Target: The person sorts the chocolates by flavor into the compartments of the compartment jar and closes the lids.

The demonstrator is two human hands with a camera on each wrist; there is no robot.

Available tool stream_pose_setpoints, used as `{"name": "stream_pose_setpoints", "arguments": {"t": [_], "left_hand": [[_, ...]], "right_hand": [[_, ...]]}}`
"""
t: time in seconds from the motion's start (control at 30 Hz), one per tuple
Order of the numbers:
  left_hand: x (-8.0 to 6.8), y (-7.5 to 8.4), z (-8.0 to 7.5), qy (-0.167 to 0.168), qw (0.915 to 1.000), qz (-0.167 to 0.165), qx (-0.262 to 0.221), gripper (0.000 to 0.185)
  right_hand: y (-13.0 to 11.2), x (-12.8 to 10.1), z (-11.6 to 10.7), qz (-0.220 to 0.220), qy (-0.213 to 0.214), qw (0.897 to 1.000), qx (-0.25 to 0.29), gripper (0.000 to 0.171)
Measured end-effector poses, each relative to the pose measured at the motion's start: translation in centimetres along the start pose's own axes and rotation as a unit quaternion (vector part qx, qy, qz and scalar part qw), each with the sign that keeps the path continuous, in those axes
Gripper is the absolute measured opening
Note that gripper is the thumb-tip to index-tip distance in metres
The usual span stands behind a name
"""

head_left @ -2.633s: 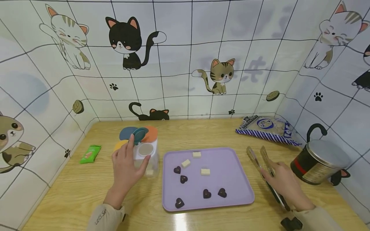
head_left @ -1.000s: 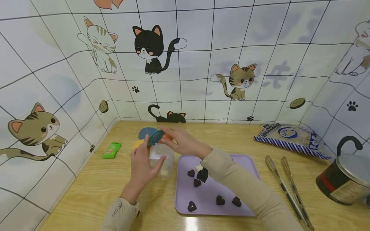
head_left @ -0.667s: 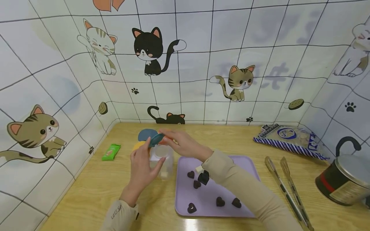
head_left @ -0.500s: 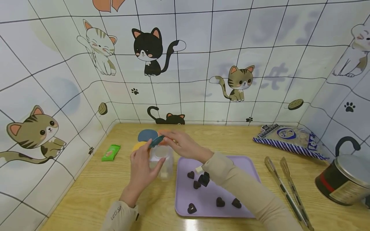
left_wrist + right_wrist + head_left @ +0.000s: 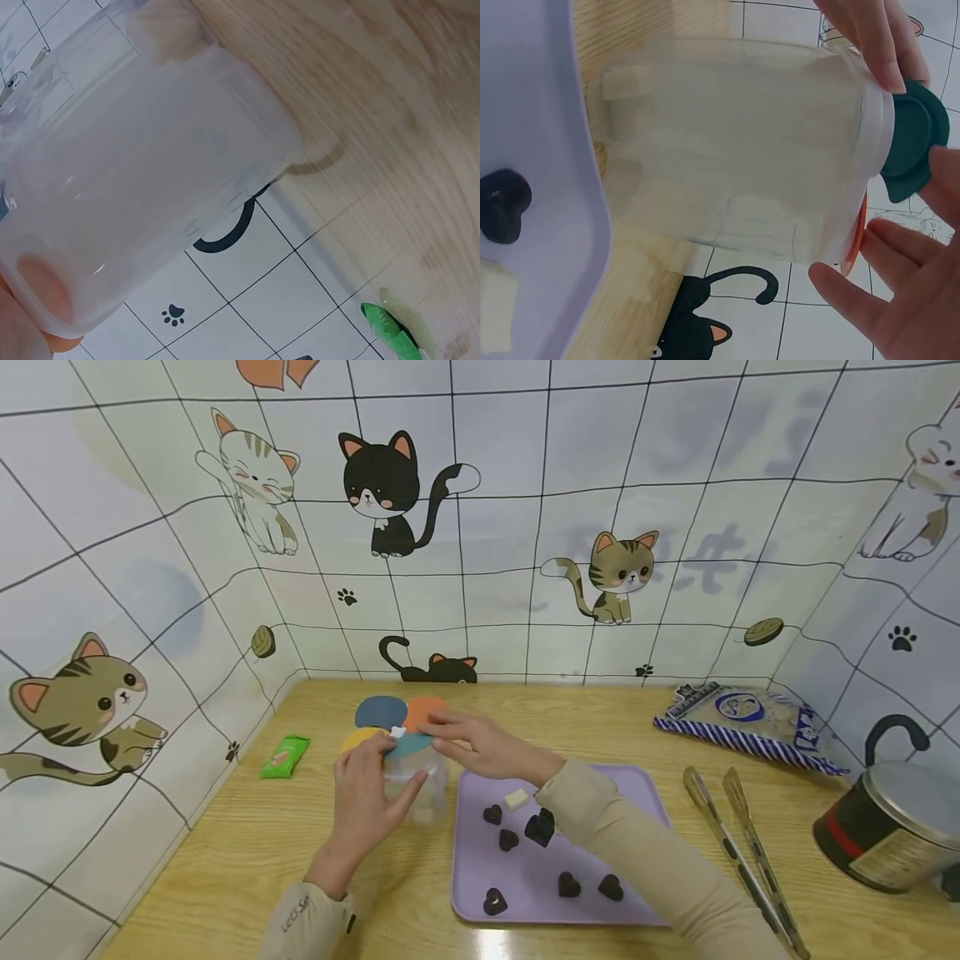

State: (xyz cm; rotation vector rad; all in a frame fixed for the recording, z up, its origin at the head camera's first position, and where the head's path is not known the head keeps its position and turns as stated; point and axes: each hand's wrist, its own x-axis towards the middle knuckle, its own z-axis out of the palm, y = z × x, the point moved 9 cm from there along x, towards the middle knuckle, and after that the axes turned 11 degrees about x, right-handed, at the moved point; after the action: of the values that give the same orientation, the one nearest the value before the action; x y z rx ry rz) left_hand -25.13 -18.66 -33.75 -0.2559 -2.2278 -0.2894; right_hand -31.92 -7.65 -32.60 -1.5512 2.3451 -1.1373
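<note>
Teal lid [image 5: 410, 745] now lowered flat, right hand [image 5: 480, 748] fingers pressing it, left hand [image 5: 365, 795] grasping container [image 5: 415, 787]

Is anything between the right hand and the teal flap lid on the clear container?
Nothing visible. The right hand already has its fingers on the teal flap lid atop the clear container, which the left hand grips from the side. The purple tray lies beside it, not between.
</note>
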Motion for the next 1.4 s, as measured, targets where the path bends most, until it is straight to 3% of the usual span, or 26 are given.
{"name": "stream_pose_setpoints", "arguments": {"t": [0.2, 0.4, 0.6, 1.0, 1.4], "left_hand": [[0.0, 0.0, -0.1, 0.001, 1.0000, 0.007, -0.005, 0.063], [-0.1, 0.3, -0.3, 0.029, 0.9993, 0.022, 0.006, 0.063], [0.0, 0.5, -0.1, 0.034, 0.9992, 0.021, 0.000, 0.058], [-0.2, 0.4, -0.5, 0.048, 0.9984, 0.030, -0.007, 0.057], [-0.1, 0.7, -0.7, 0.064, 0.9969, 0.044, -0.009, 0.054]], "right_hand": [[0.3, -0.3, 0.8, -0.004, -0.044, 0.999, -0.029, 0.043], [0.7, -0.4, 0.9, 0.018, -0.016, 1.000, -0.009, 0.042], [0.6, -0.5, 0.9, 0.021, 0.018, 1.000, 0.000, 0.044], [-0.2, -0.1, 1.4, 0.039, -0.012, 0.999, -0.019, 0.039], [-0.4, -0.3, 1.4, 0.025, -0.003, 0.998, -0.051, 0.038]]}}
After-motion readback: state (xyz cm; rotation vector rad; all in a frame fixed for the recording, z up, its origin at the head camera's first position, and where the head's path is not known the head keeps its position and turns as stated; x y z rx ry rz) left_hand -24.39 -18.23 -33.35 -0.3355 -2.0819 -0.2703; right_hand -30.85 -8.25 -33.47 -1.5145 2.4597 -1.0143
